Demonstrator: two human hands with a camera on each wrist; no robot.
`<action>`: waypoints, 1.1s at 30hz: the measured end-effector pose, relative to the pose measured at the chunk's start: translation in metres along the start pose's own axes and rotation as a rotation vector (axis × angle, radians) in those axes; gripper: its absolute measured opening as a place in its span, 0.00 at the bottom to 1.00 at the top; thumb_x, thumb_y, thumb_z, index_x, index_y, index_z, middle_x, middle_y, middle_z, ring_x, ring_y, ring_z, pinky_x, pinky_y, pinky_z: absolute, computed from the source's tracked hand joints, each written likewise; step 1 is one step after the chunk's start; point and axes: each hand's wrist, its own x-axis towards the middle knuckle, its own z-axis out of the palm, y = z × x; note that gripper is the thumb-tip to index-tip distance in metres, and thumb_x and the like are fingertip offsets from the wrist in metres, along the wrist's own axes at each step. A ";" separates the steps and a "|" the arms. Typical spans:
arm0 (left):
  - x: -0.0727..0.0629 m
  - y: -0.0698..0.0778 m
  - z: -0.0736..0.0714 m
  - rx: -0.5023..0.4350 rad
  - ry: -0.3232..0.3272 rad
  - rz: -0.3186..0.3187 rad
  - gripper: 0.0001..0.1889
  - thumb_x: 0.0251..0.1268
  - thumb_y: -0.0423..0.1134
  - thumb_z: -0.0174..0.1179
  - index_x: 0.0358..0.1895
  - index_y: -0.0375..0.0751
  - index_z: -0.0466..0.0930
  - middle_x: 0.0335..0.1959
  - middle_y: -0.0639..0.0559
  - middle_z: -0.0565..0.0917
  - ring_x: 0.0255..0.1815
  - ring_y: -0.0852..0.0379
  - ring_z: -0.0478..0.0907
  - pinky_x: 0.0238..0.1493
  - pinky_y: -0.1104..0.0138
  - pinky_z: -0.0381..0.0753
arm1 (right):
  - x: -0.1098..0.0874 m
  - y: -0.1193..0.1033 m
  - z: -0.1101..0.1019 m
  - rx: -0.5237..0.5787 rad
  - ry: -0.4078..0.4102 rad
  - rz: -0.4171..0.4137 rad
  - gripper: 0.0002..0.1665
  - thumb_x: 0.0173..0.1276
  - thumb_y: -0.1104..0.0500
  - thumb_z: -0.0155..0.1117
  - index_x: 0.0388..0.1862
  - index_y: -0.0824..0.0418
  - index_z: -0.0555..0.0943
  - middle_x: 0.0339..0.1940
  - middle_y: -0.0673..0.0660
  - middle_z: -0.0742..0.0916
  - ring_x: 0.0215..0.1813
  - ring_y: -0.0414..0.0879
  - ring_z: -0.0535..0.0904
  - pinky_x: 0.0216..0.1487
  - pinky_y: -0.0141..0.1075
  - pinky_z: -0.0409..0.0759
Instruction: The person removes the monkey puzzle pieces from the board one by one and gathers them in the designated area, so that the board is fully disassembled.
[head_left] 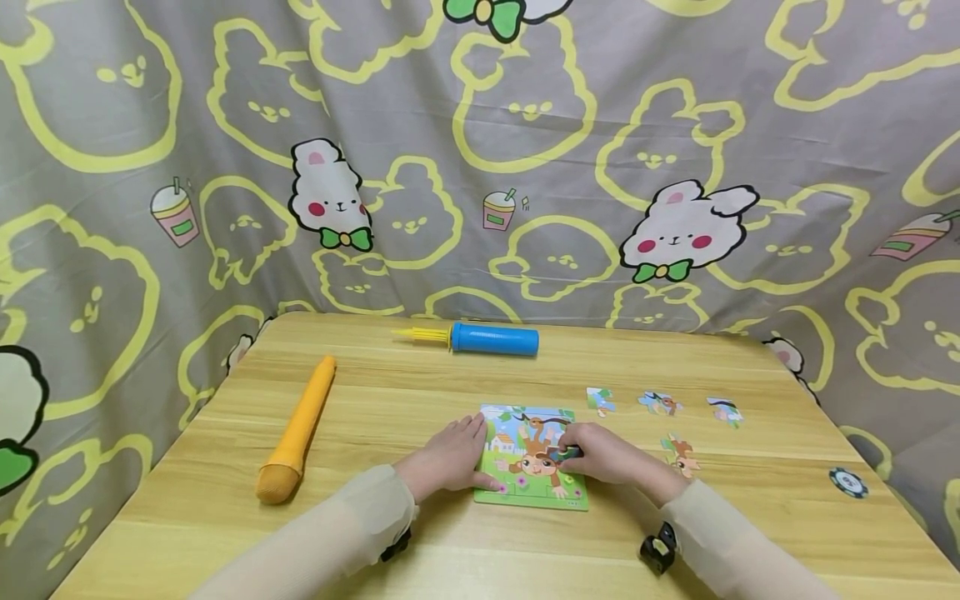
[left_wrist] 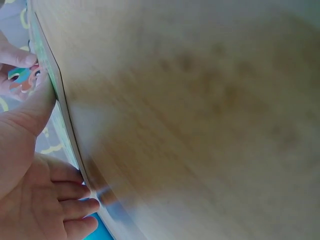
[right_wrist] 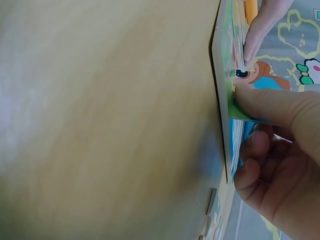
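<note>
A square puzzle board [head_left: 525, 493] with a cartoon monkey picture lies flat on the table. My left hand [head_left: 454, 457] rests at its left edge, fingers stretched along the rim and thumb over the lower left corner. Over the board's right side, my right hand [head_left: 606, 454] pinches a puzzle piece [right_wrist: 272, 81] between thumb and fingers. The piece stands tilted up from the board; brown and blue print shows on it in the right wrist view. The fingers partly hide the piece and the spot beneath it.
Loose puzzle pieces [head_left: 660, 403] lie to the right of the board, several in all. A poker chip [head_left: 848, 482] sits near the right table edge. An orange toy microphone [head_left: 300, 425] is on the left, a blue hand pump [head_left: 495, 339] at the back. Patterned cloth [head_left: 420, 125] hangs behind.
</note>
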 end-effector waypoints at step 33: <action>-0.001 0.002 0.000 -0.033 -0.004 -0.015 0.50 0.53 0.67 0.53 0.69 0.29 0.53 0.70 0.38 0.53 0.69 0.44 0.51 0.67 0.57 0.53 | -0.090 0.056 -0.068 0.337 0.314 0.067 0.06 0.67 0.65 0.56 0.41 0.66 0.72 0.27 0.58 0.75 0.23 0.45 0.69 0.20 0.37 0.70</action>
